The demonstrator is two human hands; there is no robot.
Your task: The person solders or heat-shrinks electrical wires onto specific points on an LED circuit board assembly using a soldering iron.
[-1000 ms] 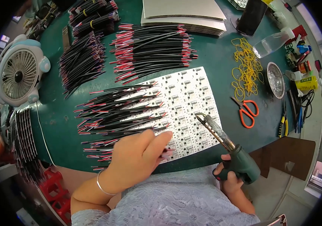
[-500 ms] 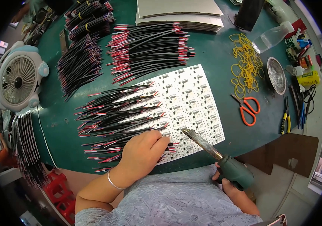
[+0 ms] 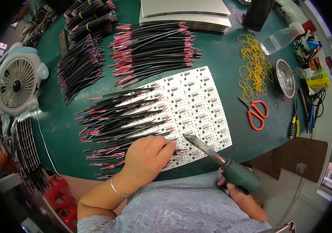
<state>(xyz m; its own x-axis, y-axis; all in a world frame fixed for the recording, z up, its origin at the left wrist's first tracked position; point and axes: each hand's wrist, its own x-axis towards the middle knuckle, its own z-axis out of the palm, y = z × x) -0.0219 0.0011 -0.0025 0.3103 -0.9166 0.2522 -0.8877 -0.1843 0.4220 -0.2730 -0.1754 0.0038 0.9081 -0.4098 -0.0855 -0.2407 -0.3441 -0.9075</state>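
Observation:
My left hand (image 3: 146,157) is closed in a pinch over the lower part of a white circuit board panel (image 3: 201,99). A thin wire end shows at its fingertips; the rest of that wire is hidden under the hand. Black-sheathed wires (image 3: 135,112) with red and white ends lie in rows across the panel's left side. In my right hand (image 3: 236,191) is a dark green soldering gun (image 3: 240,176), its metal tip pointing up and left. That tip hovers over or touches the panel, just right of my left fingertips; which of the two, I cannot tell.
Bundles of black wires (image 3: 158,46) lie beyond the panel, near stacked cardboard sheets (image 3: 185,9). A fan (image 3: 16,85) stands at left. To the right are yellow rubber bands (image 3: 255,66), orange-handled scissors (image 3: 256,112), a metal bowl (image 3: 285,77), pliers (image 3: 294,120) and a bottle (image 3: 280,39).
The soldering gun has shifted slightly left, bringing its tip nearer my left fingertips. My left hand has stayed almost in place.

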